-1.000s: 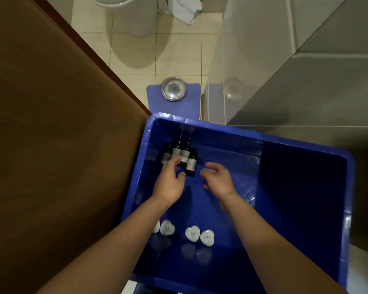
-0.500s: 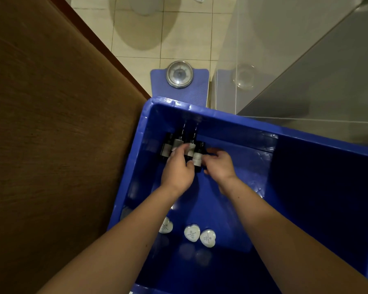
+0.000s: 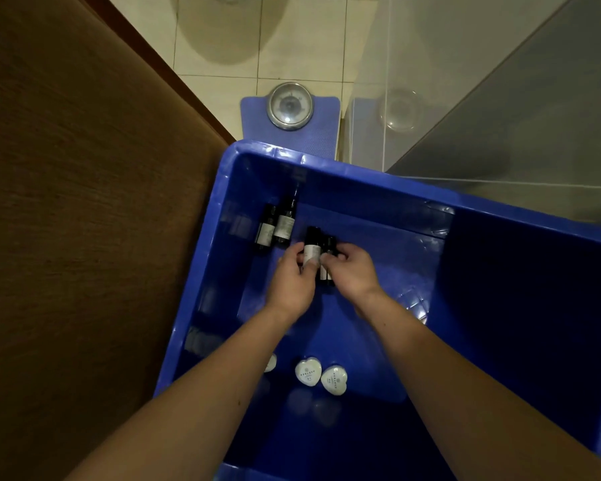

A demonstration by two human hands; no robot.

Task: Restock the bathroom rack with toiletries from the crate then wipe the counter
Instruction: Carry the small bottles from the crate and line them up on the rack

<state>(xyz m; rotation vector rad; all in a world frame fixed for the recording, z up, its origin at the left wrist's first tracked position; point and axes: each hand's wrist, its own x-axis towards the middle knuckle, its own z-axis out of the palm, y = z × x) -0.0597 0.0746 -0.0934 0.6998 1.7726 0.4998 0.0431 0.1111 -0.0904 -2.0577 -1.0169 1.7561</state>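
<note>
Wood panel: a big brown wood panel (image 3: 66, 237) fills the left side, and its edge touches the left wall of the crate.
Crate: a blue plastic crate (image 3: 361, 168) sits in the middle, seen from above, with both arms reaching down into it.
Loose bottles: 2 small dark bottles with pale labels (image 3: 275, 225) lie side by side on the crate floor, near the far left corner.
Left hand: the left hand (image 3: 292, 282) has its fingers and thumb curled round 1 dark bottle (image 3: 312, 249), which points away from the person.
Right hand: the right hand (image 3: 353, 272) is just beside the left one, and its fingers grip a second dark bottle (image 3: 329, 245). The 2 held bottles touch each other.
Heart soaps: 2 white heart soaps (image 3: 307, 372) lie close together on the crate floor between the arms, near the person. 1 more white heart (image 3: 270, 362) peeks out from under the left arm.
Scale: a blue bathroom scale with a round dial (image 3: 289, 105) sits on the pale floor tiles (image 3: 302, 46), just past the far side of the crate.
Glass: a clear glass wall (image 3: 431, 64) stands to the right of the scale.
</note>
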